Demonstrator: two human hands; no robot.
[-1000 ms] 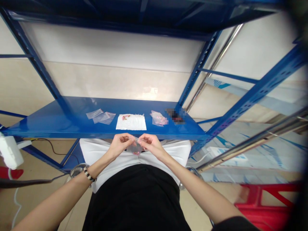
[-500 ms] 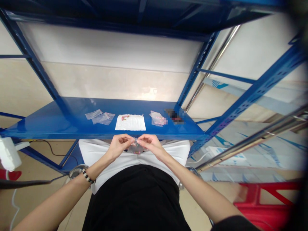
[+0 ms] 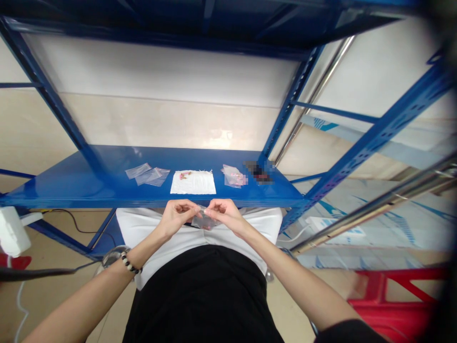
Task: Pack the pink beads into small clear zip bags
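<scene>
Between both hands (image 3: 175,218) (image 3: 225,215), clear bag (image 3: 200,221), pink contents (image 3: 205,226)

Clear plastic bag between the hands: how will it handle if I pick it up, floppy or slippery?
It will probably be very floppy and light: the clear plastic bag sags below where the left hand and right hand pinch its top. Its thin, glossy film looks likely to slip. The small pinkish contents may shift inside.
</scene>
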